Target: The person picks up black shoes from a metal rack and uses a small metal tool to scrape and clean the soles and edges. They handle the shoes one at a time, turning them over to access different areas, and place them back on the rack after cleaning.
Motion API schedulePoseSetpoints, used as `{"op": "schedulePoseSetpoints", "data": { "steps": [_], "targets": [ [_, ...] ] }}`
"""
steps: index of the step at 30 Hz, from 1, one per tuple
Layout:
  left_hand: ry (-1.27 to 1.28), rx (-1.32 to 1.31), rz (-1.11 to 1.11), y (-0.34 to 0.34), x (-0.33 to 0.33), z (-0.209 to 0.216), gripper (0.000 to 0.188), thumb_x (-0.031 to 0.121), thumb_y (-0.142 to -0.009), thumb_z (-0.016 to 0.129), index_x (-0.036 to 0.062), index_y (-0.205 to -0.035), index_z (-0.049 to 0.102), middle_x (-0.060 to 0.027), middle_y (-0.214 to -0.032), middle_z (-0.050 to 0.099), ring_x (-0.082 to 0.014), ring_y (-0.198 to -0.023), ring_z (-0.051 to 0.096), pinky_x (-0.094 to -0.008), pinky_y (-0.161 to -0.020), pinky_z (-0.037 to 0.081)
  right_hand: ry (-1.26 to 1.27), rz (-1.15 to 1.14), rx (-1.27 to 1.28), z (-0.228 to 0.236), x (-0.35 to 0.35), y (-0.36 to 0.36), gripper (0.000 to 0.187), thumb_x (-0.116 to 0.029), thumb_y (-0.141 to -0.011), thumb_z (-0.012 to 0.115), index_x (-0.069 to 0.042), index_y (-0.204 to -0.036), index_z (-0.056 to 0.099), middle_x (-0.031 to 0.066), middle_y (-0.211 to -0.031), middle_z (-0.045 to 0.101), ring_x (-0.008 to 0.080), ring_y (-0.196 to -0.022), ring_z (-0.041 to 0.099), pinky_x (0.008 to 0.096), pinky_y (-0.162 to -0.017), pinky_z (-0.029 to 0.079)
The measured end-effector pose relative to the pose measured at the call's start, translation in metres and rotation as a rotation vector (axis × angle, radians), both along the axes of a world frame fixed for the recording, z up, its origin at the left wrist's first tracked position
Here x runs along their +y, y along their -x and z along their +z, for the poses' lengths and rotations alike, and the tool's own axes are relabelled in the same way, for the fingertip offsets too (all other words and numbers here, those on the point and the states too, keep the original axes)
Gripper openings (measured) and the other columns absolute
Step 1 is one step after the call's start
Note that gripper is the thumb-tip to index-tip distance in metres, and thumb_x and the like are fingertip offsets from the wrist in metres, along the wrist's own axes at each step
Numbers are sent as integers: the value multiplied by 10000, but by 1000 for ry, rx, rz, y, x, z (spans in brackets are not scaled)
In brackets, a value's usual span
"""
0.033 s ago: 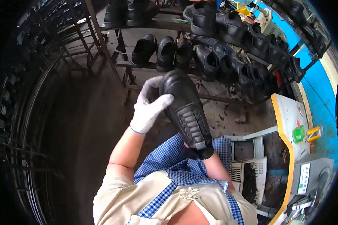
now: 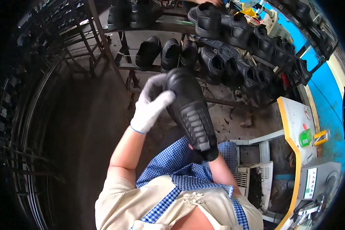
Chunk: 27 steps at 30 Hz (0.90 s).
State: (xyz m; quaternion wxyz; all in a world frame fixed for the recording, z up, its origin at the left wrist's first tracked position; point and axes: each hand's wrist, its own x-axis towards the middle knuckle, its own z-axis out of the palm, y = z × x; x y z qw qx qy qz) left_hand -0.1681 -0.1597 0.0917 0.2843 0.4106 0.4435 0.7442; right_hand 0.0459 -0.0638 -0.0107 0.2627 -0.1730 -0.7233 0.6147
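A black leather shoe (image 2: 188, 96) with a ribbed, stitched upper is held in front of me, its toe pointing away and its heel end toward my body. My left hand (image 2: 151, 107), in a white knit glove, grips the toe part from the left, thumb on the near side and fingers curled round the far side. My right hand (image 2: 191, 147) is mostly hidden by the shoe's heel end. Only a bit of a digit shows at its left edge, with the bare forearm coming up behind, and it supports the shoe there.
A metal rack (image 2: 153, 27) ahead carries rows of black shoes (image 2: 170, 53). At right stands a yellow-edged white table (image 2: 291, 115) with a green bottle (image 2: 305, 137), a yellow roll-shaped item (image 2: 321, 137) and a grey machine (image 2: 318, 180). Dark metal racks (image 2: 30, 153) line the left. Another person's hand (image 2: 214, 2) shows at top.
My left hand and the toe of the shoe have shifted very slightly. At the top edge, another person's hand has come into view behind the rack.
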Motion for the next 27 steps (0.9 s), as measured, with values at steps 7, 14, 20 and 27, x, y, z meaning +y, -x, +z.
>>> {"op": "schedulePoseSetpoints", "data": {
  "steps": [7,14,20,27],
  "targets": [
    [-14,658,688,121,66,80,548,240,-854,689,62,-1328,478,-112,-1244,575,-209,-1097,575,-327,-953,461,1203,553,464,31,64,74,690,-579,-890,478,-40,-1322,476,193,-1113,610,140,-561,505,213,-360,359],
    [400,1636,1126,183,119,152,492,428,-824,639,84,-1176,627,-149,-1210,596,-316,-1160,548,-423,-1075,345,1116,646,695,114,104,206,748,-653,-880,482,32,-1179,511,131,-1076,601,35,-493,398,164,-342,286],
    [429,1702,779,159,88,153,316,367,-854,596,69,-905,691,-177,-950,666,-348,-958,613,-470,-962,401,1140,277,757,142,100,243,503,-564,-902,550,-77,-1027,534,134,-1104,639,72,-502,441,169,-348,286],
    [71,841,718,49,10,93,195,162,-899,643,-14,-981,643,-120,-821,653,-198,-734,614,-285,-714,479,512,76,531,78,49,180,636,-312,-872,696,-153,-1412,399,-15,-868,553,59,-583,467,170,-443,335]
  ]
}}
